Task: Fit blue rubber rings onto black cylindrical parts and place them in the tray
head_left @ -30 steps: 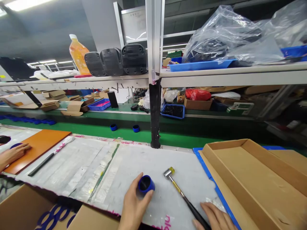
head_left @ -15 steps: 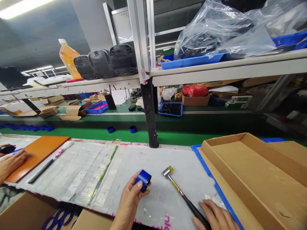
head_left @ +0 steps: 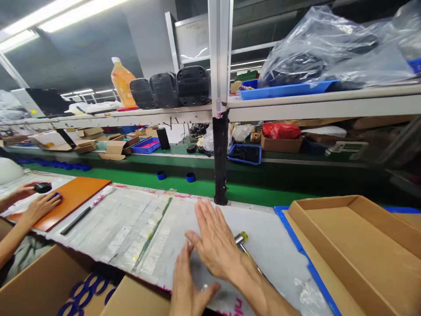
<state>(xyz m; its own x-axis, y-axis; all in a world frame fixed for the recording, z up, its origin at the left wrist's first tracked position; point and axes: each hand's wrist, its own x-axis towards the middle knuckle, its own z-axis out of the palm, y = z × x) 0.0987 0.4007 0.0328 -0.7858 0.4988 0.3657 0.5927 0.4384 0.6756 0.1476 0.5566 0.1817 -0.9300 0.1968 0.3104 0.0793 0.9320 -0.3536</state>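
Note:
My right hand (head_left: 215, 241) stretches flat over the white-covered bench (head_left: 283, 245), fingers extended and nothing visible in it. Just below and to its left is my left hand (head_left: 187, 281), thumb spread from its raised fingers, also with nothing visible in its grasp. The two hands overlap in view near the right thumb; I cannot tell whether they touch. A mallet (head_left: 241, 238) with a metal head and yellow tip lies beyond my right hand, its handle partly hidden by my forearm. The blue ring from before does not show in either hand.
At left, a co-worker's hands hold a black round part (head_left: 42, 188) and a blue part above an orange board (head_left: 82, 193). Blue rings (head_left: 190, 177) sit on the green belt. A cardboard tray (head_left: 348, 210) stands right; a box (head_left: 36, 281) of blue rings is lower left.
My left hand no longer shows the blue ring it held and has opened. My right hand has left the mallet's handle and moved left and forward. The view has turned left.

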